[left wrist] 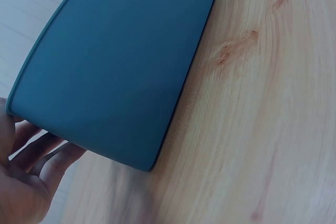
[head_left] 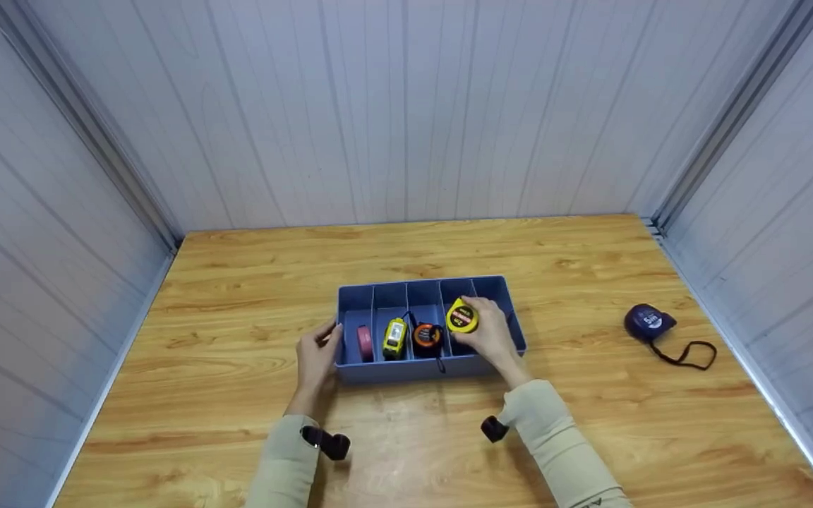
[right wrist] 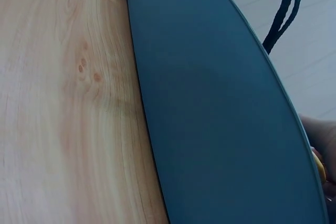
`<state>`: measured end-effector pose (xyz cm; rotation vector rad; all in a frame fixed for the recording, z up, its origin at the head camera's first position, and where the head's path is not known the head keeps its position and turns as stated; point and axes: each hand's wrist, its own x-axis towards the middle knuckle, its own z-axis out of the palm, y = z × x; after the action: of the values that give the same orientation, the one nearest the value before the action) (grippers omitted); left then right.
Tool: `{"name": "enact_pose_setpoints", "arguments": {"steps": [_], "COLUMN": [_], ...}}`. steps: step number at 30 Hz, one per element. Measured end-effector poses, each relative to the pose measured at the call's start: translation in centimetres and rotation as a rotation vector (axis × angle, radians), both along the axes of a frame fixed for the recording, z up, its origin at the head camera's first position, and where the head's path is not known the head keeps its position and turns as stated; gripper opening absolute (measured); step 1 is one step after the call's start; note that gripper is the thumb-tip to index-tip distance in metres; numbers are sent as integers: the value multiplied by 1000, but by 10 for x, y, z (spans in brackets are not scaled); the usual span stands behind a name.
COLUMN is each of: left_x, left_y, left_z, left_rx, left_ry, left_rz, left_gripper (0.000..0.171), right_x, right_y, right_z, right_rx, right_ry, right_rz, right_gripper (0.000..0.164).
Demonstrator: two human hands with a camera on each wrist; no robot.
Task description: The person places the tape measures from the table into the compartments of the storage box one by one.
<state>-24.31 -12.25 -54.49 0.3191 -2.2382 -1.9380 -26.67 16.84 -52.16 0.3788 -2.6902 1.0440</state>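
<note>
A blue-grey divided box [head_left: 406, 372] stands on the wooden table. My left hand [head_left: 316, 356] rests against its left end, fingers on the outer wall [left wrist: 55, 163] and one digit at the top corner. With my right hand [head_left: 489, 331] I grip a yellow tape measure [head_left: 461, 317] by its sides, over the fourth compartment from the left. In the right wrist view the box wall hides most of that hand. From the left, the first three compartments hold a pink tape measure [head_left: 365, 343], a yellow-green tape measure [head_left: 394, 339] and an orange-and-black tape measure [head_left: 427, 337].
A dark blue tape measure [head_left: 648, 322] with a black wrist strap [head_left: 689, 363] lies on the table [head_left: 576, 437] at the right. A black strap loop [right wrist: 283, 17] hangs over the box's front rim. White panels [head_left: 406, 113] enclose the back and both sides.
</note>
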Motion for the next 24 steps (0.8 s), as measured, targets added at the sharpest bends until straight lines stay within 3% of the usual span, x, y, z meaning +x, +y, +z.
{"name": "enact_pose_setpoints", "arguments": {"steps": [16, 24], "left_x": [0, 1], "left_y": [-2, -1], "left_z": [-3, -3], "left_rx": [-70, -36], "left_ry": [58, 24], "left_rz": [21, 17], "left_gripper": [32, 33], "right_x": [-2, -1], "right_y": [1, 1], "right_z": [-4, -7], "right_rx": [48, 104], "right_ry": [29, 28], "right_rz": [79, 98], "right_gripper": [58, 58]}}
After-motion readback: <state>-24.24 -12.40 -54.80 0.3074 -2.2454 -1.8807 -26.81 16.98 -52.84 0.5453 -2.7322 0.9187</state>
